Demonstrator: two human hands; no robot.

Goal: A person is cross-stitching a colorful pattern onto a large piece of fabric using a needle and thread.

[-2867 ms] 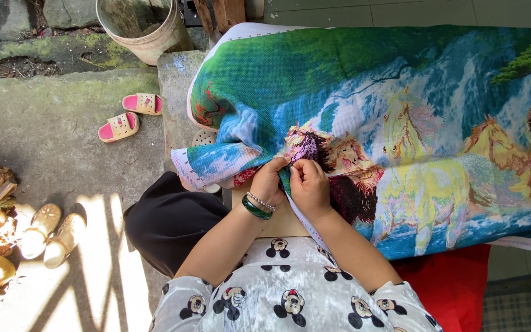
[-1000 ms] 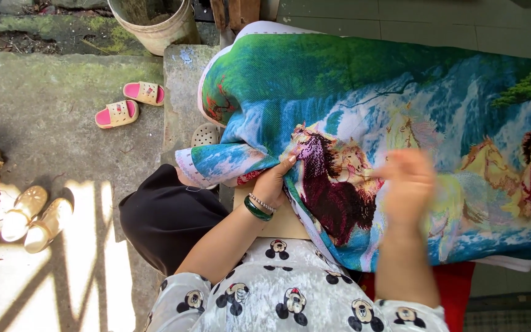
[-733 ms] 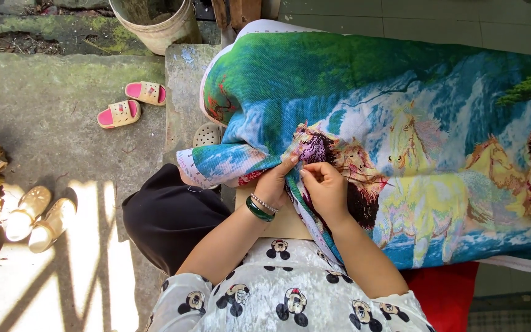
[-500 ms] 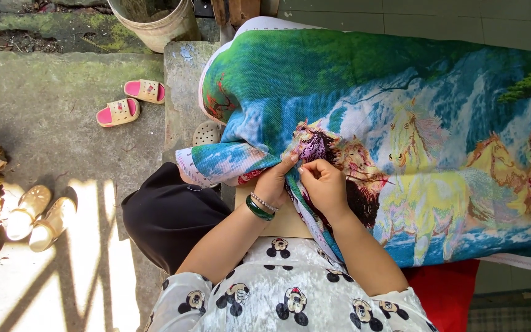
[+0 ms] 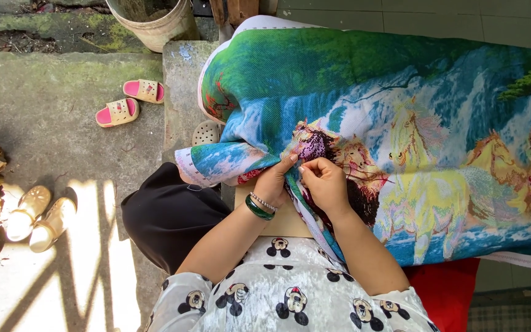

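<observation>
A large embroidered cloth point(image 5: 401, 117) with horses, a waterfall and green trees lies across my lap and spreads to the right. My left hand point(image 5: 273, 182), with a green bangle and a bead bracelet at the wrist, pinches a raised fold of the cloth near a purple and brown patch point(image 5: 312, 142). My right hand point(image 5: 325, 182) is closed against the same fold, fingertips meeting those of the left hand. Any needle or thread between the fingers is too small to make out.
A pair of pink slippers point(image 5: 129, 102) and a pair of cream shoes point(image 5: 37, 217) lie on the concrete ground at left. A pale bucket point(image 5: 152, 21) stands at the top. A stone block point(image 5: 180, 92) sits under the cloth's left edge. Red fabric point(image 5: 442, 295) shows at lower right.
My right hand swung out to the right over the cloth a second ago, then came back to the fold beside my left hand. The left hand has kept its grip.
</observation>
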